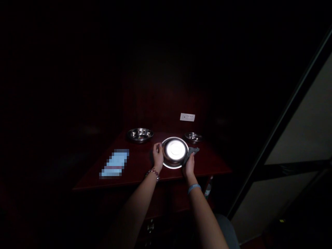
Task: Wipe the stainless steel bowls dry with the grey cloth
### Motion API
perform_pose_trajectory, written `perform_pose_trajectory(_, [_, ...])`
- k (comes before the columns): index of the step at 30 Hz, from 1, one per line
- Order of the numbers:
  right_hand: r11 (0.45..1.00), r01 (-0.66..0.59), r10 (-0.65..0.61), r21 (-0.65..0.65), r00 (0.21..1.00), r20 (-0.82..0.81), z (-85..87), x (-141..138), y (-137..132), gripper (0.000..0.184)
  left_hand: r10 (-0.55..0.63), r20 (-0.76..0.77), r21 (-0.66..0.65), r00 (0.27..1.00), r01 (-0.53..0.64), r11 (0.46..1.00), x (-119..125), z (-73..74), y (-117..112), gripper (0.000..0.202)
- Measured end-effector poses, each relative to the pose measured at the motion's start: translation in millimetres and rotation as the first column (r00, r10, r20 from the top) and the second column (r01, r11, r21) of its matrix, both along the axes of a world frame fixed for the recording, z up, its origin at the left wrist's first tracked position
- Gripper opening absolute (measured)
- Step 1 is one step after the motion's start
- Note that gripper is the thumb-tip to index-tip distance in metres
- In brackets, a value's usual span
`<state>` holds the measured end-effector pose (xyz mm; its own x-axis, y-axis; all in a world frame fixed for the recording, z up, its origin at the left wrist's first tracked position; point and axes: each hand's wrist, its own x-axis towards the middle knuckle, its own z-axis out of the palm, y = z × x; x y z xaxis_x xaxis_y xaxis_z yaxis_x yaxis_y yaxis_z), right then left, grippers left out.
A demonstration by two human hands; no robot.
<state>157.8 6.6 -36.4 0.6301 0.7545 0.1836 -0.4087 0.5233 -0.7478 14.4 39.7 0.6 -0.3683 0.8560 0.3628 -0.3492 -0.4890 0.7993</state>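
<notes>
A shiny metal bowl (174, 152) is held tilted over the dark red table, its outer base turned towards me. My left hand (158, 155) grips its left rim, fingers closed. At the right rim, my right hand (190, 164) is closed on a grey cloth (192, 152) pressed against the bowl. Behind to the left, a wide metal bowl (140, 135) stands upright on the table. A smaller metal bowl (193, 137) sits behind on the right.
On the left of the table (140, 166) lies a blurred-out light blue rectangle (115, 164). A white wall socket (187, 117) is on the back panel. Below the right table edge stands a bottle (208, 188). A framed pale panel (298, 131) rises at the right.
</notes>
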Motion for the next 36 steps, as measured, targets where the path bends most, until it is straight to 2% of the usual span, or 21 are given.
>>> perform_pose_trajectory(5, [1.0,-0.019,0.018,0.024,1.0,0.012,-1.5,1,0,0.052,0.014,0.021,-0.018,1.0,-0.014,1.0,1,-5.3,6,0.02])
perform_pose_trajectory(8, [1.0,-0.021,0.02,0.02,0.999,0.029,-0.6,0,-1,0.055,0.044,0.033,-0.081,0.999,-0.041,0.996,1,-8.9,9,0.023])
perform_pose_trajectory(13, [1.0,-0.009,0.008,0.019,0.997,0.076,1.4,-1,-3,0.063,-0.076,0.008,-0.16,0.997,0.077,0.984,0,-11.2,11,0.042])
perform_pose_trajectory(18, [1.0,-0.027,0.026,0.01,0.994,0.103,3.6,-3,-4,0.067,-0.067,0.126,-0.219,0.99,0.094,0.971,-1,-10.3,9,0.046])
perform_pose_trajectory(23, [1.0,-0.012,0.009,0.016,0.983,0.184,7.0,-3,-8,0.07,-0.078,0.097,-0.143,0.992,0.091,0.985,-1,-10.8,8,0.053])
perform_pose_trajectory(26, [0.999,0.049,-0.044,-0.012,0.959,0.279,10.4,-4,-14,0.072,-0.057,0.066,-0.125,0.996,0.065,0.99,0,-11.1,7,0.055])
perform_pose_trajectory(28, [0.989,0.138,-0.108,-0.055,0.922,0.372,13.3,-4,-19,0.073,-0.058,0.039,-0.123,0.998,0.062,0.99,0,-10.7,6,0.054])
perform_pose_trajectory(31, [0.942,0.323,-0.229,-0.086,0.813,0.536,17.6,-7,-28,0.07,-0.062,0.019,-0.123,0.998,0.063,0.99,0,-8.7,3,0.052])
perform_pose_trajectory(33, [0.907,0.417,-0.295,-0.06,0.729,0.617,19.3,-9,-32,0.066,-0.065,0.027,-0.127,0.998,0.068,0.99,1,-6.8,1,0.051])
perform_pose_trajectory(36, [0.874,0.485,-0.348,0.002,0.624,0.7,19.7,-12,-37,0.063,-0.085,0.05,-0.122,0.995,0.091,0.988,1,-4.6,-1,0.047])
